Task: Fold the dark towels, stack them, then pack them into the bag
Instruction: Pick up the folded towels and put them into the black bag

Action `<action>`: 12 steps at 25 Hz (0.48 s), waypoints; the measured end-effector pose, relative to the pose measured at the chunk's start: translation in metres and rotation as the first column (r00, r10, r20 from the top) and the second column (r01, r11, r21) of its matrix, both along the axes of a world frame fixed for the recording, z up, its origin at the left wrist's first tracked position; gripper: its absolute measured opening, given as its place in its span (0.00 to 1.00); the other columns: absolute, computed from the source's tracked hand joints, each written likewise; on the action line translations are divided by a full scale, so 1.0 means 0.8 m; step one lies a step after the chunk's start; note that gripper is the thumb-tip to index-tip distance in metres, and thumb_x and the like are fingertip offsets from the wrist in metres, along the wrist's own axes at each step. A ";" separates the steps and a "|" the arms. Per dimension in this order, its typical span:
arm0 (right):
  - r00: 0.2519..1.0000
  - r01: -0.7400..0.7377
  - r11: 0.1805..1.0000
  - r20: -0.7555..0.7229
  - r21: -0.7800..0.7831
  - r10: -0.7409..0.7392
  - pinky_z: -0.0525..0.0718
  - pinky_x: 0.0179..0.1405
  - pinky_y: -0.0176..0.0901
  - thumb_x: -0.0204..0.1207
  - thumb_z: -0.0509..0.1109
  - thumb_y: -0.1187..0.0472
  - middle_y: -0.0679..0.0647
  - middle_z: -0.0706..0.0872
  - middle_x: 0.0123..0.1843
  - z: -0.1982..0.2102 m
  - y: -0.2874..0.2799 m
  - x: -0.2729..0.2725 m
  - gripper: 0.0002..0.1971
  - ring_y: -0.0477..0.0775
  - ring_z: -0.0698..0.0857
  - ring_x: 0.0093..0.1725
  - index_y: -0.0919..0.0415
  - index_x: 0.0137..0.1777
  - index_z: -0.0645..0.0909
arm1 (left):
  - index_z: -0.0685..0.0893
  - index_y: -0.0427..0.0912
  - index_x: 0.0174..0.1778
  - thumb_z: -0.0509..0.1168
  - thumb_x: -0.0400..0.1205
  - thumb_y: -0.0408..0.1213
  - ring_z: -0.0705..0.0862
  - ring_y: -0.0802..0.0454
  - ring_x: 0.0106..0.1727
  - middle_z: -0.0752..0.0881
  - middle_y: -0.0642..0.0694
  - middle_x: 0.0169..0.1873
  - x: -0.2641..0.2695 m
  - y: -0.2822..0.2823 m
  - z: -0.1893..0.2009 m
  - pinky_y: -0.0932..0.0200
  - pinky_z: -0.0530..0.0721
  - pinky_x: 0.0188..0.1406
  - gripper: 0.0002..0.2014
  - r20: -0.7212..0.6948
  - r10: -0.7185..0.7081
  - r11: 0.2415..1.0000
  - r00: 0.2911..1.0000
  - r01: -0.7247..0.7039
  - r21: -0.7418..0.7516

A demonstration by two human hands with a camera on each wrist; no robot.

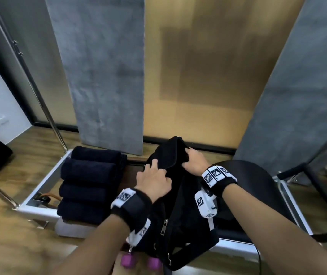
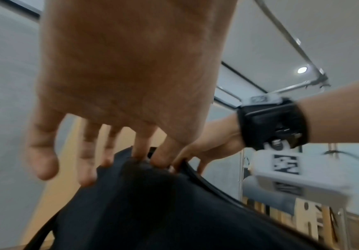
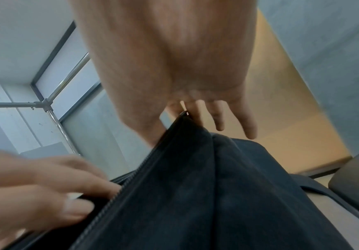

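A black zippered bag (image 1: 178,215) stands upright in front of me on the bench. My left hand (image 1: 152,170) grips the left edge of its opening; in the right wrist view its fingers (image 3: 84,187) pinch the bag (image 3: 195,194) at the zipper edge. My right hand (image 1: 189,158) holds the right edge near the top, thumb and forefinger pinching the zipper edge (image 3: 182,115). The inside of the bag is hidden. Several folded dark towels (image 1: 91,181) lie stacked to the left of the bag, untouched.
A black padded seat (image 1: 254,187) lies right of the bag. The white bench frame (image 1: 39,197) runs under the towels. Two purple dumbbell ends (image 1: 128,262) sit at the near edge. Metal poles (image 1: 56,133) and grey wall panels (image 1: 107,76) stand behind.
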State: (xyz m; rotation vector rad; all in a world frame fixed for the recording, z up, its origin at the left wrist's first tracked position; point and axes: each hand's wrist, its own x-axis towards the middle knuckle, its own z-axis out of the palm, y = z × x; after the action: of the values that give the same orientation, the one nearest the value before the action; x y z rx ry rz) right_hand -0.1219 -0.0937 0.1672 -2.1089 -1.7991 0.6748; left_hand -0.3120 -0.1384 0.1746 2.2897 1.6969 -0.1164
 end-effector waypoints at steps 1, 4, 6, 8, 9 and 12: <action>0.997 -0.079 0.996 0.011 -0.028 0.079 0.76 0.78 0.56 0.70 0.72 0.67 0.60 0.70 0.86 -0.005 -0.005 0.002 0.39 0.66 0.70 0.84 0.58 0.84 0.69 | 0.81 0.45 0.77 0.56 0.90 0.48 0.71 0.37 0.78 0.64 0.41 0.80 0.004 0.015 0.003 0.40 0.79 0.68 0.22 -0.031 -0.059 0.996 0.998 0.057 -0.063; 0.995 -0.099 0.990 -0.017 -0.103 0.097 0.70 0.84 0.61 0.71 0.70 0.69 0.53 0.50 0.94 -0.024 -0.016 0.018 0.43 0.64 0.65 0.88 0.47 0.87 0.68 | 0.81 0.37 0.70 0.62 0.88 0.33 0.81 0.31 0.69 0.66 0.40 0.75 0.009 0.040 -0.005 0.40 0.81 0.64 0.15 -0.023 -0.085 0.987 0.996 0.081 -0.136; 0.999 0.003 1.000 -0.053 -0.028 -0.005 0.67 0.86 0.58 0.73 0.65 0.71 0.56 0.61 0.92 -0.033 -0.027 0.032 0.37 0.64 0.66 0.88 0.47 0.83 0.77 | 0.78 0.34 0.68 0.64 0.85 0.25 0.85 0.28 0.63 0.66 0.37 0.73 -0.001 0.044 -0.016 0.40 0.80 0.58 0.15 0.057 0.010 0.997 0.998 -0.005 -0.074; 0.991 0.102 0.993 -0.096 0.052 -0.097 0.74 0.81 0.53 0.72 0.65 0.71 0.57 0.78 0.83 -0.032 -0.040 0.044 0.37 0.64 0.74 0.82 0.47 0.82 0.76 | 0.71 0.38 0.80 0.65 0.83 0.25 0.87 0.27 0.58 0.64 0.34 0.77 -0.017 0.043 -0.028 0.42 0.80 0.53 0.27 0.078 0.094 0.995 0.992 -0.096 0.021; 0.986 0.119 0.990 -0.127 0.081 -0.108 0.77 0.78 0.51 0.72 0.66 0.71 0.56 0.82 0.79 -0.032 -0.045 0.048 0.38 0.63 0.78 0.80 0.48 0.83 0.75 | 0.65 0.43 0.86 0.66 0.83 0.25 0.88 0.28 0.56 0.62 0.33 0.79 -0.025 0.041 -0.030 0.43 0.81 0.51 0.35 0.058 0.119 0.990 0.991 -0.123 0.063; 0.976 0.076 0.997 -0.208 0.032 -0.068 0.77 0.80 0.52 0.73 0.70 0.72 0.56 0.78 0.81 -0.032 -0.053 0.050 0.42 0.59 0.76 0.81 0.53 0.88 0.67 | 0.49 0.52 0.93 0.65 0.84 0.28 0.89 0.33 0.54 0.61 0.32 0.80 -0.036 0.035 -0.034 0.47 0.80 0.46 0.45 0.004 0.159 0.983 0.987 -0.159 0.089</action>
State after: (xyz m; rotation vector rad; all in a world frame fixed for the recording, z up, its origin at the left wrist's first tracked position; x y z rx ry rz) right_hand -0.0818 -0.1360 0.1412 -1.9865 -1.6043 0.7999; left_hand -0.3410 -0.1104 0.1472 2.2053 1.9146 -0.0113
